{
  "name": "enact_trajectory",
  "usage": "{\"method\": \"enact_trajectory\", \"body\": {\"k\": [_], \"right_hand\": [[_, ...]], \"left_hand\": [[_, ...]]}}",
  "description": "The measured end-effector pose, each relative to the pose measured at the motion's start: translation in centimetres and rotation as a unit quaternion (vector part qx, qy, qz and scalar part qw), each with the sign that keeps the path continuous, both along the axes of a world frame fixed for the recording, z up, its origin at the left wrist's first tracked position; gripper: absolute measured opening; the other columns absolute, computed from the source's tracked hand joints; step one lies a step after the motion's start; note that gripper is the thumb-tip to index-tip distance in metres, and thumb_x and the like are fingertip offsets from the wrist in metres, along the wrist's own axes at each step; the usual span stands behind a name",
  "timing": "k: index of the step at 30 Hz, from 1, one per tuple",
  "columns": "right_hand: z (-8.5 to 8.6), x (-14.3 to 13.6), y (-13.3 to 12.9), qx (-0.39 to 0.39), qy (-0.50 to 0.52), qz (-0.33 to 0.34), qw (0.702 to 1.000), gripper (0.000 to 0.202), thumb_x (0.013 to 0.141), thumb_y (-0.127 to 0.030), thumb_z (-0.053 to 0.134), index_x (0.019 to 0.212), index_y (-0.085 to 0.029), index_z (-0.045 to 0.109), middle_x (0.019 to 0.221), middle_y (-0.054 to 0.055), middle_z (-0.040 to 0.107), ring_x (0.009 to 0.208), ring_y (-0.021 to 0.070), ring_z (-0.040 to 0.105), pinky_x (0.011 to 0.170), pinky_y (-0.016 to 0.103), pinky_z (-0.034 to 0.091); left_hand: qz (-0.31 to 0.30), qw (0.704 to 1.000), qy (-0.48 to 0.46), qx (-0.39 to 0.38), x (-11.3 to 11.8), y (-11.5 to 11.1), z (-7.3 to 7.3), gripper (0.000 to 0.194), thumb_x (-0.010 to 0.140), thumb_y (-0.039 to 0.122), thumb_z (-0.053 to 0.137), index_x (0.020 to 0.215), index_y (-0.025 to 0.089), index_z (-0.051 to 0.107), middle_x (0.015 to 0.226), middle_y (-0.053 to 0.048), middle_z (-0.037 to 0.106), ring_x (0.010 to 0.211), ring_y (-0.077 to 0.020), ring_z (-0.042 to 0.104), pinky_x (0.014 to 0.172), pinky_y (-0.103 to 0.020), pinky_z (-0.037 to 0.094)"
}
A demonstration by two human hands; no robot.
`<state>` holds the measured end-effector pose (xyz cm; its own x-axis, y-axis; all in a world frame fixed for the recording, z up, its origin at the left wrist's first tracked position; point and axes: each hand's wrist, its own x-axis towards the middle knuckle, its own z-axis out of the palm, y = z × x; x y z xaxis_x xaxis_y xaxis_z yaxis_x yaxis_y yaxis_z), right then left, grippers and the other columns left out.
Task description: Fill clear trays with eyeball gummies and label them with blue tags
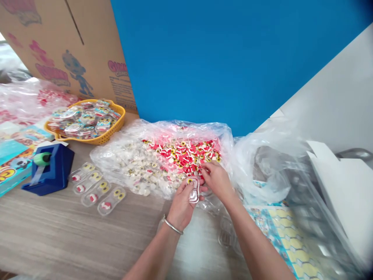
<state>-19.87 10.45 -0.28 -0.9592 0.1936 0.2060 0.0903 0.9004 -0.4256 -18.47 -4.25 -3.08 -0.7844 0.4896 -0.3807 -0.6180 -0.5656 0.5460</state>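
Between its thumb and fingers my left hand [184, 200] grips a small clear plastic blister tray [194, 191], with a yellow eye-shaped gummy candy [190, 181] in its upper end. My right hand [216, 178] is just to the right, its fingers pinched at the edge of a heap of red, white and yellow gummy candies [192, 153]. What those fingertips hold, if anything, is too small to make out. The heap lies in a large open clear plastic bag [116, 149]. Left of the bag, several blister trays [111, 200] lie in a row, each with two yellow eyes and a red-and-white piece.
A yellow basket [116, 126] of packed candies stands at the back left. Near it is a blue tape dispenser [55, 171] with green tape. A printed carton [96, 50] and a blue panel [198, 58] rise behind. Printed label sheets [294, 241] and a clear bag [262, 171] lie right.
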Motion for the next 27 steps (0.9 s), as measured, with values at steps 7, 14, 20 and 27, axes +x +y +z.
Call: {"method": "enact_trajectory", "body": {"k": [7,14,20,27], "right_hand": [[-2.0,-2.2,0.4,-0.047,-0.031,-0.031,0.998,0.011,0.076,-0.012,0.057,0.069,-0.019,0.062,0.079,0.003,0.056,0.07,0.0157,0.052,0.069,0.027,0.039],[0.1,0.2,1.0,-0.188,-0.021,-0.006,0.982,0.008,0.078,-0.023,0.052,0.074,-0.02,0.059,0.072,-0.001,0.06,0.067,0.0145,0.056,0.065,0.024,0.044],[1.1,2.4,-0.7,-0.345,-0.121,0.058,0.929,0.006,0.073,-0.024,0.055,0.072,-0.02,0.06,0.067,-0.003,0.061,0.061,0.0131,0.056,0.058,0.023,0.042],[0.9,2.9,-1.7,-0.202,-0.066,0.024,0.977,0.01,0.075,-0.013,0.053,0.079,-0.021,0.059,0.068,-0.003,0.059,0.06,0.0128,0.054,0.058,0.023,0.039]], "left_hand": [[0.007,1.0,-0.015,-0.007,-0.1,-0.1,0.2,0.026,0.082,0.035,0.066,0.102,0.019,0.065,0.11,-0.012,0.071,0.086,-0.023,0.071,0.062,-0.028,0.053],[0.001,0.998,-0.049,0.025,-0.3,-0.2,0.0,0.037,0.086,0.045,0.06,0.106,0.014,0.066,0.11,-0.015,0.071,0.091,-0.0268,0.07,0.073,-0.036,0.057],[0.001,0.998,-0.02,0.052,-0.1,-0.2,0.2,0.039,0.086,0.049,0.061,0.105,0.015,0.067,0.108,-0.012,0.071,0.094,-0.024,0.068,0.08,-0.036,0.056],[0.007,1.0,0.03,0.006,0.2,0.2,-0.6,0.023,0.079,0.027,0.071,0.099,0.018,0.067,0.094,-0.004,0.071,0.082,-0.0158,0.066,0.073,-0.027,0.051]]}}
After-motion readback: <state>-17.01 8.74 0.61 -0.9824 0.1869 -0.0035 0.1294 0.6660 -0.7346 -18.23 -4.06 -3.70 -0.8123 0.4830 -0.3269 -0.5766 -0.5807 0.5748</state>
